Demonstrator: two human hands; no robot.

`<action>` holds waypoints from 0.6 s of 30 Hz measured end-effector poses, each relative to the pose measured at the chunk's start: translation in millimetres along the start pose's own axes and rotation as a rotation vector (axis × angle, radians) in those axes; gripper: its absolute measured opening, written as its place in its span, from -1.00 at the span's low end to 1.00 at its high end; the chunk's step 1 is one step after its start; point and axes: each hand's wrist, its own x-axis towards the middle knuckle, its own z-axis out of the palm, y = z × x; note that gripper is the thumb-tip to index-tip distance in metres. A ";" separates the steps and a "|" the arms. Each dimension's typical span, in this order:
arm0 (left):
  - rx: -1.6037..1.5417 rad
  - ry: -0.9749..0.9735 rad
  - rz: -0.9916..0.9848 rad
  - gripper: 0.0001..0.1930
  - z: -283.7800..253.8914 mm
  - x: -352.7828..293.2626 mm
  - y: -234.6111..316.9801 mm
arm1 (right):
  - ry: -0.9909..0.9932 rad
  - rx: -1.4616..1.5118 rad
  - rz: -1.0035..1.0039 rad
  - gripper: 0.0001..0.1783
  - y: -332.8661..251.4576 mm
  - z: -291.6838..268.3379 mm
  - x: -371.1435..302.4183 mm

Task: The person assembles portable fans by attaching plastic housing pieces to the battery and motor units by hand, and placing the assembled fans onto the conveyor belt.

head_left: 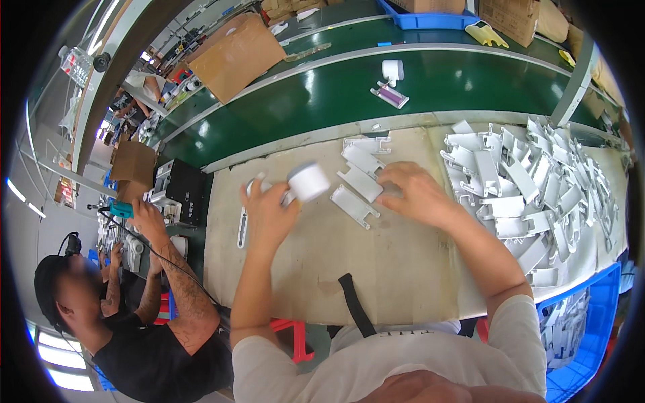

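My left hand [270, 213] is closed around a white device with a cylindrical, grey-rimmed head [308, 182], slightly blurred and held above the table. Beside that hand shows a narrow white slotted piece [242, 227]; my fingers hide whether it joins the device. My right hand [415, 191] pinches the end of a white plastic cover [360, 182] between thumb and fingers. Another notched white cover [354, 207] lies just nearer to me, and more covers [363, 159] lie just beyond.
A large heap of white covers [521, 174] spreads over the right of the paper-covered table [289, 289]. A blue crate [608, 295] stands at the lower right. On the green conveyor belt [269, 107] lies a similar device [393, 71]. To my left, a person holds a teal power tool [121, 209].
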 end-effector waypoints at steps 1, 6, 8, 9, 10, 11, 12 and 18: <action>0.059 -0.007 -0.016 -0.68 2.5 -10.0 -15.9 | 0.042 -0.200 0.022 -0.64 1.6 0.0 2.9; -0.093 -0.252 -0.356 -0.67 8.0 -39.5 -92.9 | 0.127 -0.502 0.033 -0.60 29.2 16.5 41.6; -0.070 -0.163 -0.458 -0.66 6.3 -47.2 -115.1 | 0.280 -0.519 0.103 -0.57 63.3 22.0 75.6; -0.045 -0.156 -0.478 -0.65 4.8 -50.1 -126.4 | 0.294 -0.531 0.151 -0.53 84.3 24.2 93.9; -0.020 -0.148 -0.496 -0.64 3.0 -52.5 -137.7 | 0.311 -0.542 0.199 -0.49 106.0 24.8 111.5; 0.062 -0.160 -0.498 -0.66 6.4 -56.5 -152.9 | 0.343 -0.563 0.324 -0.45 123.8 26.2 128.2; 0.056 -0.138 -0.498 -0.66 2.7 -58.6 -154.8 | 0.371 -0.602 0.397 -0.44 126.4 22.2 138.0; 0.522 0.165 -0.269 -0.56 -21.5 -48.3 -92.0 | 0.194 -0.677 0.633 -0.47 142.3 5.1 166.5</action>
